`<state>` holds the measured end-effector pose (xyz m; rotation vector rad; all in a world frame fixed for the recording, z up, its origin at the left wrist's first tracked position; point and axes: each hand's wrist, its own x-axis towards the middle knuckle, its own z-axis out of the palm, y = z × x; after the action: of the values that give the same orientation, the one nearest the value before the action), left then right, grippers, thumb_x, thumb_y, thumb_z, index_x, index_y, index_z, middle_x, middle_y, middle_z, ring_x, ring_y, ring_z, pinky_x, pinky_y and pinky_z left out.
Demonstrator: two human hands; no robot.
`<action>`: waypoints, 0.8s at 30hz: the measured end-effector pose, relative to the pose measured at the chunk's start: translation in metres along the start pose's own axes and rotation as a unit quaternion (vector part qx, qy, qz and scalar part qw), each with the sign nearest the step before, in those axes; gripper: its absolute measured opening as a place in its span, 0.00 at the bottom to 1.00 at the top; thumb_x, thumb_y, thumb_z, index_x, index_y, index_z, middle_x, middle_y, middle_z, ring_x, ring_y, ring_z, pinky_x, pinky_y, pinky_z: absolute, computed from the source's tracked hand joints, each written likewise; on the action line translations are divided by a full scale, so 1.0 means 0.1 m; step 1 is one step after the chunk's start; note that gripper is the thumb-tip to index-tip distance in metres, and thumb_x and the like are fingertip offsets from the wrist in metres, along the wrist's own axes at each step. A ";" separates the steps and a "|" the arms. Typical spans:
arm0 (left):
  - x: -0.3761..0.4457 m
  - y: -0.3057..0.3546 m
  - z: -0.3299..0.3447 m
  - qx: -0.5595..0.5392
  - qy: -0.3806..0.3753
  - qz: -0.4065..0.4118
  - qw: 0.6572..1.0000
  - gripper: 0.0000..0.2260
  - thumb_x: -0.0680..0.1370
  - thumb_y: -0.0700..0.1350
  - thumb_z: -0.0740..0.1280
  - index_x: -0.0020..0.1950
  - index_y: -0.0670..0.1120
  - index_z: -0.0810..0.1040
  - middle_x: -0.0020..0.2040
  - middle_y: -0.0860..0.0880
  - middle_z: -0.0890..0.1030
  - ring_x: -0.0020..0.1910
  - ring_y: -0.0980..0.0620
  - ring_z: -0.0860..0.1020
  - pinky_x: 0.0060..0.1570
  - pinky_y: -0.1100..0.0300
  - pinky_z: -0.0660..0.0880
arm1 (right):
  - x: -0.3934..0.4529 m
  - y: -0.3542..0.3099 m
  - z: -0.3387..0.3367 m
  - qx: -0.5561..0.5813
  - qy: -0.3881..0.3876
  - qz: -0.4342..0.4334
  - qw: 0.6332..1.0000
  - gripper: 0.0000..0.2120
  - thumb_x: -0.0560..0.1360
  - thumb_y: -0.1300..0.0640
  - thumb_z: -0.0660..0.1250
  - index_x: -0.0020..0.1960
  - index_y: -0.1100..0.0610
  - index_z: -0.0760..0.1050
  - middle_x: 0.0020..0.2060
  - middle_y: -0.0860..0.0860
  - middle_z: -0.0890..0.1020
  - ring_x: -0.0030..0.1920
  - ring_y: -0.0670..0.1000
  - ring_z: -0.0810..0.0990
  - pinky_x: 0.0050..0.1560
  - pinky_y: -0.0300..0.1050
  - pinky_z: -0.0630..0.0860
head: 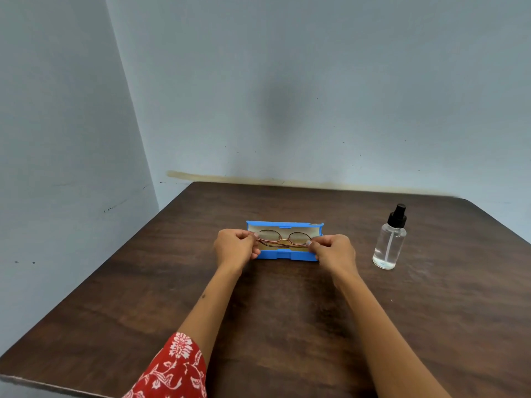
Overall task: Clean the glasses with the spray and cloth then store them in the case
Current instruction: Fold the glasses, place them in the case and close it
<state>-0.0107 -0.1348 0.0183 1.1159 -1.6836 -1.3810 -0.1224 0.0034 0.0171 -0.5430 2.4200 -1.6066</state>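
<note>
A blue glasses case [287,256] lies open in the middle of the dark wooden table [143,297], its cream lining showing. A pair of thin metal-framed glasses [283,239] with folded arms sits in or just above the open case. My left hand [234,248] pinches the left end of the frame. At the right end, my right hand [332,251] pinches the frame as well. A clear spray bottle [389,242] with a black pump top stands upright to the right of the case. No cloth is visible.
The table stands in a corner, with pale blue walls [316,96] behind it and to the left. Its rounded right back corner lies just beyond the bottle. A red floral sleeve [175,369] covers my left upper arm.
</note>
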 end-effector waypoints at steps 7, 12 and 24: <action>-0.01 0.05 0.06 0.266 0.020 0.124 0.956 0.08 0.77 0.44 0.66 0.43 0.43 0.82 0.37 0.48 0.81 0.34 0.53 0.80 0.37 0.59 0.79 | 0.05 -0.03 0.05 -0.145 0.001 -0.062 0.988 0.12 0.77 0.55 0.66 0.56 0.59 0.80 0.50 0.53 0.83 0.52 0.50 0.77 0.55 0.43 0.71; -0.05 0.06 0.12 0.396 0.031 0.168 0.902 0.09 0.78 0.43 0.62 0.49 0.41 0.80 0.43 0.45 0.79 0.38 0.50 0.75 0.36 0.58 0.72 | 0.05 -0.01 0.09 -0.197 0.011 -0.099 0.975 0.10 0.75 0.56 0.68 0.55 0.58 0.80 0.46 0.52 0.83 0.47 0.48 0.79 0.52 0.42 0.74; -0.02 -0.08 0.04 0.087 0.132 0.201 0.967 0.08 0.75 0.44 0.66 0.52 0.44 0.74 0.50 0.47 0.76 0.49 0.51 0.76 0.48 0.60 0.73 | 0.07 0.08 0.06 0.061 0.130 -0.053 0.988 0.21 0.78 0.48 0.61 0.66 0.58 0.66 0.59 0.55 0.76 0.60 0.53 0.75 0.58 0.46 0.70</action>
<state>-0.0117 -0.1316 0.0093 0.9345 -1.7364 -0.8079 -0.1286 -0.0014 0.0076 -0.4737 2.4851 -1.9665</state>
